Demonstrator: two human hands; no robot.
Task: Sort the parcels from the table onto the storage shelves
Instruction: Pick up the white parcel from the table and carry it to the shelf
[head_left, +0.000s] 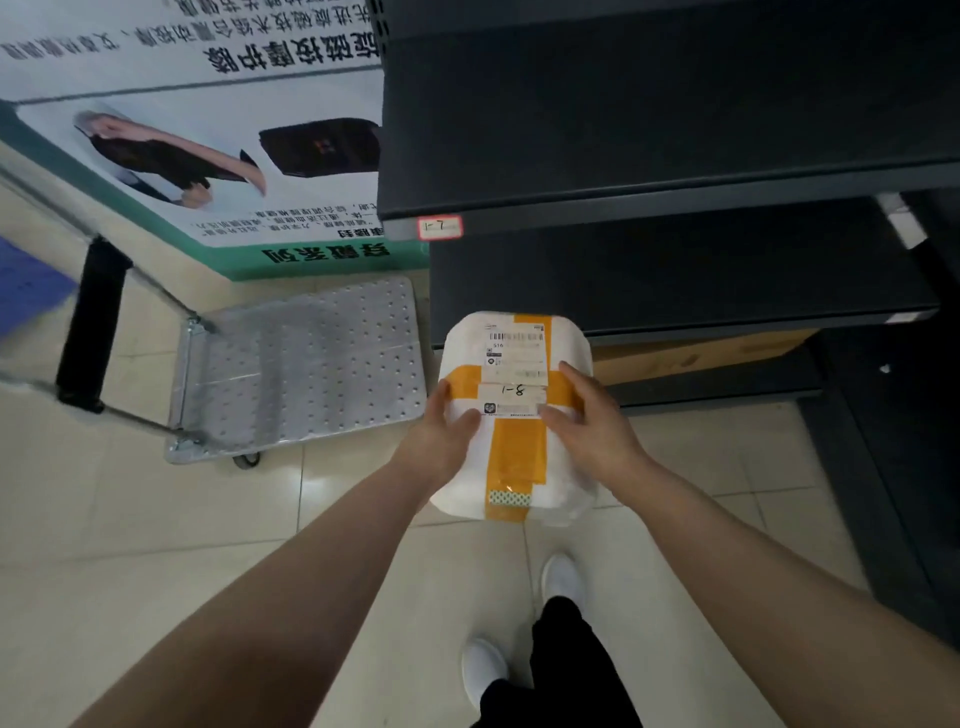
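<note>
Before dark metal shelves (675, 192), both hands (441, 431) (592, 421) clasp a rounded, orange-taped white parcel (514, 415).

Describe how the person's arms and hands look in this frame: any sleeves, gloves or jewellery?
Both forearms are bare along all of their visible length, with no sleeve in view. The left hand and right hand wear no gloves, and no watch, ring or bracelet shows. Below them are black trousers and white shoes.
</note>
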